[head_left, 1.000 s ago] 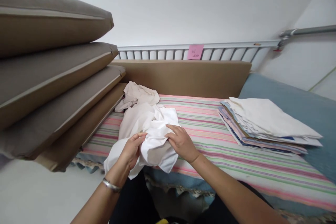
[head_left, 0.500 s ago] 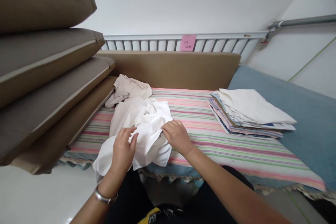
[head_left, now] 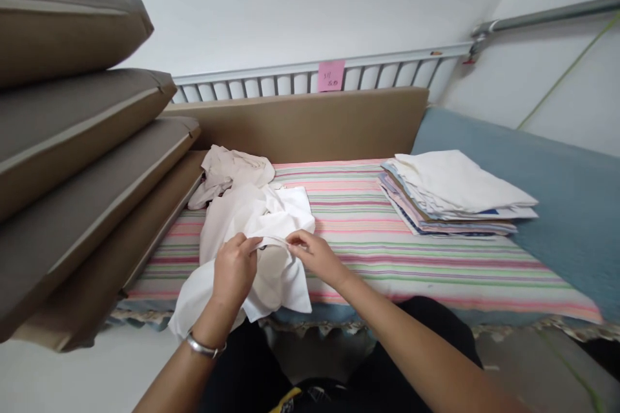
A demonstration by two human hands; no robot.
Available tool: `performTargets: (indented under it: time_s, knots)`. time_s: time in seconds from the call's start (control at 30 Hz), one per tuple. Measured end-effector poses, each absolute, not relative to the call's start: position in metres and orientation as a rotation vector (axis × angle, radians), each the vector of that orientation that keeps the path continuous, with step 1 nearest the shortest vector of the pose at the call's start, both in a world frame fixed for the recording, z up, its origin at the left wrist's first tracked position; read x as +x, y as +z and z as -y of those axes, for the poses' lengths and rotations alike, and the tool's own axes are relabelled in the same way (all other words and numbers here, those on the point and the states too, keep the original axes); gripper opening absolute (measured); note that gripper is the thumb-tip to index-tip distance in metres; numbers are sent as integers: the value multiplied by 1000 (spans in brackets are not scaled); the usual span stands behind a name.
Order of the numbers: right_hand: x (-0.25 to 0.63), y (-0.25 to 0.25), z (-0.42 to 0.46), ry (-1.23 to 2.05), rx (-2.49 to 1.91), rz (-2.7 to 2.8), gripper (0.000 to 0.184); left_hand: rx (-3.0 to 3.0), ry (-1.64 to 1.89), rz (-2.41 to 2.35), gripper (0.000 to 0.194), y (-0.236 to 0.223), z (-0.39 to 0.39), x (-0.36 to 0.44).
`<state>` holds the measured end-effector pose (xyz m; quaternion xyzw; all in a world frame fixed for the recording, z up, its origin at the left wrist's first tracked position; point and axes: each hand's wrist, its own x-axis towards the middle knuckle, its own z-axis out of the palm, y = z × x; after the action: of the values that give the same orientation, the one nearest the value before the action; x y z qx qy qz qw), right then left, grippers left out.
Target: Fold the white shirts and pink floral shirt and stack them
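A crumpled white cloth (head_left: 290, 206) lies at the near edge of the striped sheet (head_left: 349, 206), part of it hanging over the front. My left hand (head_left: 236, 269), with a silver bangle on the wrist, pinches an edge of this cloth. The fingers of my right hand (head_left: 312, 253) are closed on the same edge, so a short stretch of it is raised between both hands. Behind it a beige-white cloth (head_left: 237, 168) sits in a loose heap. To the right rests a stack of folded cloths (head_left: 455, 193), a white one on top.
Thick brown cushions (head_left: 82, 135) are piled high at the left. A long brown cushion (head_left: 310, 126) leans against the white radiator (head_left: 261, 87), which bears a pink note (head_left: 331, 76). Blue fabric (head_left: 557, 206) covers the right side. A grey pipe (head_left: 547, 16) runs along the wall.
My left hand has gone from spread fingers to a pinch on the white cloth. The cloth's edge is now lifted and held between both hands. The view has shifted slightly.
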<state>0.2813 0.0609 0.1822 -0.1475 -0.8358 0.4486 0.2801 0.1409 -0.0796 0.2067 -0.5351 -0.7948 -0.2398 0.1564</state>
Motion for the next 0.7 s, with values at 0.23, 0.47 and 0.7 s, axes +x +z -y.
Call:
performTargets:
  time_s: [0.23, 0.47, 0.7]
  knots:
    - [272, 165, -59, 1554, -564, 1988, 19, -1627, -740, 2118, 27, 199, 86, 128]
    - [277, 158, -80, 2238, -718, 1407, 39, -1750, -1010, 1946, 18, 190, 93, 114]
    - [284, 163, -79, 2196, -534, 1778, 42, -1504, -975, 2187, 17, 206, 79, 120]
